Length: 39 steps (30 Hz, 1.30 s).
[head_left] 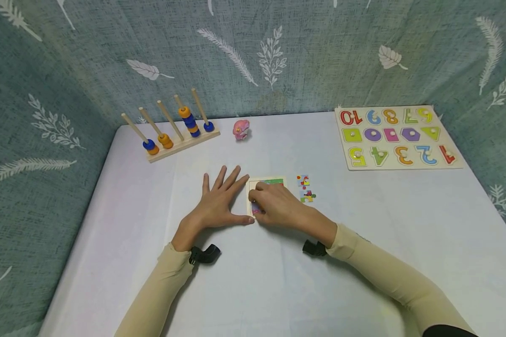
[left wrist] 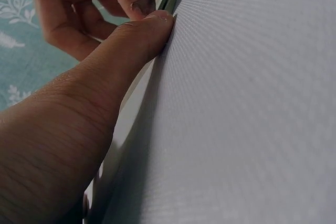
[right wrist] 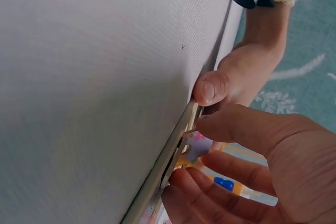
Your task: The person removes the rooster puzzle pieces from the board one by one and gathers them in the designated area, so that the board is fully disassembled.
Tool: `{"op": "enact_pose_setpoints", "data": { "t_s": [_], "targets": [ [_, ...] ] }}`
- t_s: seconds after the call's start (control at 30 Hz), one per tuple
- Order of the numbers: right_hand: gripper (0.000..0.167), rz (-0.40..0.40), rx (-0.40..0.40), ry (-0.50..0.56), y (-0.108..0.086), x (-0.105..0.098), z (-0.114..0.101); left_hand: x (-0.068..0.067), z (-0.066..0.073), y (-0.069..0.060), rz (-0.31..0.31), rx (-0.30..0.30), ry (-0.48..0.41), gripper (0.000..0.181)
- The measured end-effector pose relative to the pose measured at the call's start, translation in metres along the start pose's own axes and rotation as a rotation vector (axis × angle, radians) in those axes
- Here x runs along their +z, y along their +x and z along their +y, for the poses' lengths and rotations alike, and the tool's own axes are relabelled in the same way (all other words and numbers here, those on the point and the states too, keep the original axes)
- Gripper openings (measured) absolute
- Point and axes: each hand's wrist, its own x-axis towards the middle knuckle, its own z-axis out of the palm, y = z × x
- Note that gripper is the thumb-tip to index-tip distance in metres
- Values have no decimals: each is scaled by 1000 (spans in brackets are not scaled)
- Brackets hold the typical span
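A small wooden puzzle tray (head_left: 279,180) lies flat mid-table, its rim pale and its far part green. My left hand (head_left: 219,206) is spread flat beside it, thumb tip at the near left corner and index fingertip at the far left corner. Over the tray, my right hand (head_left: 278,204) has curled fingers and pinches a puzzle piece (right wrist: 198,145) with purple and pink on it, tilted over the tray in the right wrist view. The hand hides much of the tray. Two loose pieces, one (head_left: 303,181) farther and one (head_left: 308,196) nearer, lie to its right.
A wooden peg stacker (head_left: 184,146) with blue and orange beads stands at the back left. Right of it sits a small pink toy (head_left: 241,129). The number and shape board (head_left: 398,161) lies at the back right. Patterned green cloth (head_left: 236,56) hangs behind the table.
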Motion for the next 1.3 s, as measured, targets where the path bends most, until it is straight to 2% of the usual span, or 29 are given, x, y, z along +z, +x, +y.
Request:
{"op": "enact_pose_setpoints", "data": {
  "t_s": [0.27,0.47,0.8,1.07,1.3],
  "targets": [
    [17,33,-17,-15,-2,2,0,-2,1,0,-12,-10,3,114],
    [20,40,-6,-12,-3,3,-1,-2,1,0,-8,-1,2,114],
    [25,100,-6,1,-6,7,0,-1,1,-1,2,0,-3,114],
    [27,97,-5,43,-9,6,0,-3,2,-2,-1,0,-4,114],
    [25,99,-34,147,-14,0,1,-1,2,-2,-4,-2,-11,114]
  ]
}}
